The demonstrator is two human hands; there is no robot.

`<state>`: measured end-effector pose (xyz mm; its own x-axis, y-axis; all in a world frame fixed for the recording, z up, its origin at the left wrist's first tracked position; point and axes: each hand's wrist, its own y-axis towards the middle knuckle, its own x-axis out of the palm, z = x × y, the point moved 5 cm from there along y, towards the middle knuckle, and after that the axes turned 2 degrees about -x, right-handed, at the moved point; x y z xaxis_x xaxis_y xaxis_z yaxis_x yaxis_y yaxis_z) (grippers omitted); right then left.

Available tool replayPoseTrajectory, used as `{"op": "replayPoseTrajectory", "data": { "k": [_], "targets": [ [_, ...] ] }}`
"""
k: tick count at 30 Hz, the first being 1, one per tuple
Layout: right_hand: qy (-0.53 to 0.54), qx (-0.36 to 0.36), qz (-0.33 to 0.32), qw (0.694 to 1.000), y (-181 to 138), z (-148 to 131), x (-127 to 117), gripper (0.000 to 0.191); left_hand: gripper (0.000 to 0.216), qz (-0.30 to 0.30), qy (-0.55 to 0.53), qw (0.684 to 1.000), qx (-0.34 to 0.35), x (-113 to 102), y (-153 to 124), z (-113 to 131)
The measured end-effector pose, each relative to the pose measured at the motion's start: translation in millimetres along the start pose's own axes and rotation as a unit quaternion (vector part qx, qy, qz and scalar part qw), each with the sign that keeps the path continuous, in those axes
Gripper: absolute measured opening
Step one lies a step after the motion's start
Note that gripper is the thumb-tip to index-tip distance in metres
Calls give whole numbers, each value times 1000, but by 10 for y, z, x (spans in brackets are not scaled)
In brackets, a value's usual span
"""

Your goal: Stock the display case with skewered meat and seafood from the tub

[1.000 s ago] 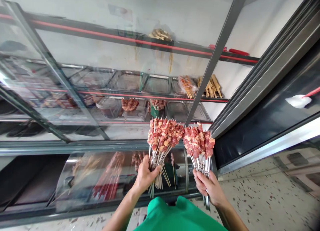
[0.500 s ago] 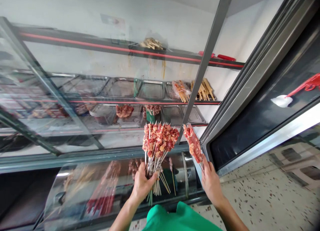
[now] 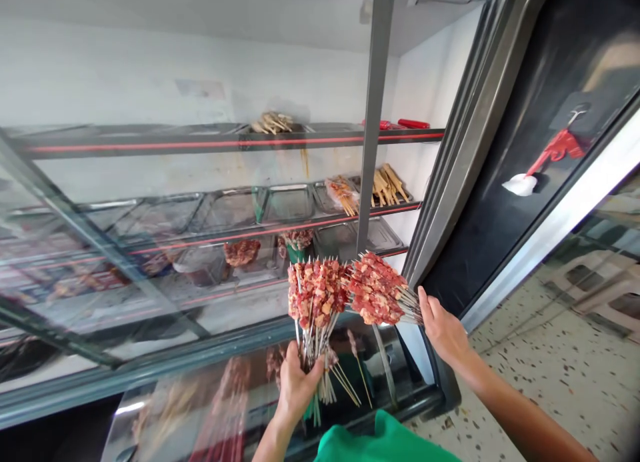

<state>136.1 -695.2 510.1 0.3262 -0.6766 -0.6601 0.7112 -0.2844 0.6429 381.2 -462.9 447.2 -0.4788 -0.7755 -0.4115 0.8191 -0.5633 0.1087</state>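
My left hand (image 3: 299, 379) is closed round the metal sticks of a bundle of raw meat skewers (image 3: 317, 292), which points upward in front of the glass. In my right hand (image 3: 444, 325) is a second bundle of meat skewers (image 3: 375, 289), tilted to the left, its sticks running back to my fingers. The meat ends of the two bundles meet or overlap; whether they touch I cannot tell. Both bundles are held in front of the glass-fronted display fridge (image 3: 374, 115).
Metal trays (image 3: 289, 203) line the fridge shelves, with bundled skewers (image 3: 387, 185) and a heap of meat (image 3: 242, 252) among them. A curved glass counter (image 3: 170, 409) lies below. On the right, a red-handled item (image 3: 557, 149) hangs on a dark panel; speckled floor (image 3: 495, 375) shows beyond.
The right hand has moved right, and its bundle has swung from upright to leaning left, showing a broader side close to the left bundle. The view has turned and shifted slightly.
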Motion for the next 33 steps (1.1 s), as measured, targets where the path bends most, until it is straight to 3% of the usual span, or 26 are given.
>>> {"op": "replayPoseTrajectory", "data": {
  "k": [9,24,33],
  "targets": [
    [-27,-2,-4,1000,-23,40,-46,75,30,11,2,999,34,0,35,112],
    [0,9,-35,999,-134,84,143,77,32,-1,-34,999,27,-4,51,35],
    [-5,4,-23,1000,-123,84,103,79,33,4,-27,999,19,-14,40,26]
  ]
}}
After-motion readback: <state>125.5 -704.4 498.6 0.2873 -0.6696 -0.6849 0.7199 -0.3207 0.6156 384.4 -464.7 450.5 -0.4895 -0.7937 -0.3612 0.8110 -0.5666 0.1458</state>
